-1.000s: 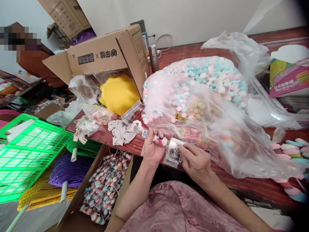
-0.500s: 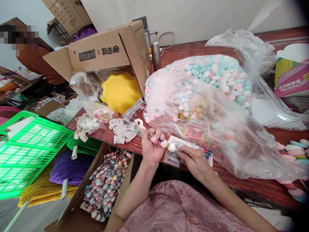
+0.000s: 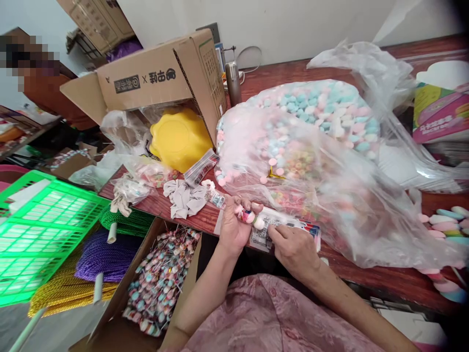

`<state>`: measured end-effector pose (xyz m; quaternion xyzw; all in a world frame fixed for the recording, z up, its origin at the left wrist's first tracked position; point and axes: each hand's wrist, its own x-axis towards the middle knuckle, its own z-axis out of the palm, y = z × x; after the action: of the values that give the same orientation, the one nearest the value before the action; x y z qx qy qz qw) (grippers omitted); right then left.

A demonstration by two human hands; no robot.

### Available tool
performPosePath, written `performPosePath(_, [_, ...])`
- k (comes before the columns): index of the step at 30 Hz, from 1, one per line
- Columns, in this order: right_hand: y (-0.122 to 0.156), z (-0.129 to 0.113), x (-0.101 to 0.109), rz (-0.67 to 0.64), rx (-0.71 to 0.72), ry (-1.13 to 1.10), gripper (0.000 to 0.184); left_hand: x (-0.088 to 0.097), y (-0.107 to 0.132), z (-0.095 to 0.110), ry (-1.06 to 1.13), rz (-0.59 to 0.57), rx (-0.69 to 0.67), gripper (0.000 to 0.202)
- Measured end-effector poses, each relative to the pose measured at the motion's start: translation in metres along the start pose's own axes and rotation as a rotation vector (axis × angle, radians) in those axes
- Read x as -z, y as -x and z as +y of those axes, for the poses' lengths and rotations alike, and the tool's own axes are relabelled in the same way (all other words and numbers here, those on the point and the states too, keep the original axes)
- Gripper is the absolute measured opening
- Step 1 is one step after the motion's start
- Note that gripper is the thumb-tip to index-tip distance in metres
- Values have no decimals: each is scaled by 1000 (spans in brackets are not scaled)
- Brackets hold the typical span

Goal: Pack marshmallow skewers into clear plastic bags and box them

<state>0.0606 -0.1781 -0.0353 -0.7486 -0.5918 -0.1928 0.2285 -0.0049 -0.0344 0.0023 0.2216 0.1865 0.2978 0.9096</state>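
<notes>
My left hand [image 3: 233, 226] is closed around a stack of pink and white marshmallow candies [image 3: 251, 218] at the near edge of the red-brown table [image 3: 370, 276]. My right hand [image 3: 293, 248] pinches at a small clear printed wrapper [image 3: 262, 235] lying just under the candies, fingers pressed together on it. A strip of wrappers with red and blue print [image 3: 304, 227] lies beside that hand. Right behind both hands bulges a huge clear plastic bag of pink, blue and white candies [image 3: 308, 142].
A cardboard box [image 3: 161, 83] lies on its side at the left with a yellow lid [image 3: 179, 139] in front. Below the table stand an open box of wrapped lollipops [image 3: 161, 278], a green plastic crate [image 3: 40, 230] and rope spools [image 3: 98, 254]. Another person sits far left.
Both hands have stayed at the table edge. The right hand's fingers have shifted slightly left along the wrapper toward the candies. The view has drifted a little.
</notes>
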Motion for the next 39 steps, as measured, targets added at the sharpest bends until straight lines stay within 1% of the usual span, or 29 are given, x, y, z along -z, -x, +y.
performPosePath(2, [0, 1, 1, -15, 65, 18, 27, 1, -1, 2, 64, 51, 40, 40])
performPosePath(4, [0, 1, 2, -14, 126, -16, 28, 2, -2, 3, 89, 90, 53, 41])
performPosePath(6, [1, 1, 4, -27, 149, -97, 28, 3, -3, 2, 75, 112, 36, 42])
performPosePath(7, [1, 0, 4, -47, 139, -150, 27, 4, -3, 2, 61, 115, 22, 43])
performPosePath(9, [2, 0, 5, -115, 67, -267, 26, 4, -3, 0, 34, 107, -12, 44])
performPosePath(12, [3, 1, 3, -207, -139, -416, 25, 4, -3, 0, 3, 70, -45, 45])
performPosePath(14, [3, 4, 2, -183, -259, -453, 22, 5, -4, 2, -40, 46, -19, 46])
performPosePath(16, [4, 11, 2, -84, -301, -413, 18, 6, -4, 4, -98, 32, 30, 47])
performPosePath(18, [3, 18, 4, 10, -266, -292, 19, 8, -5, 5, -139, 31, 82, 45])
performPosePath(19, [3, 21, 5, 35, -232, -211, 20, 8, -5, 5, -144, 35, 103, 44])
performPosePath(21, [2, 22, 8, 46, -153, -54, 23, 8, -5, 3, -122, 46, 135, 43])
performPosePath(23, [2, 16, 10, 32, -74, 39, 27, 6, -5, 1, -78, 60, 153, 44])
performPosePath(26, [5, 0, 10, 22, 11, 41, 29, 2, -4, -2, -33, 107, 146, 45])
performPosePath(28, [7, -9, 8, 8, 27, -16, 30, 2, -3, -4, -37, 136, 134, 45])
performPosePath(30, [8, -12, 5, -20, -23, -137, 29, 3, -1, -6, -64, 106, 125, 45])
performPosePath(32, [7, -7, 3, -62, -146, -303, 27, 5, 1, -7, -113, 23, 105, 43])
performPosePath(34, [5, 3, 2, -97, -281, -434, 24, 6, 3, -7, -178, -65, 88, 39])
performPosePath(36, [3, 13, 3, -90, -350, -440, 23, 7, 3, -5, -232, -119, 107, 36])
performPosePath(39, [1, 19, 3, -37, -330, -300, 24, 6, 3, -2, -239, -126, 148, 32])
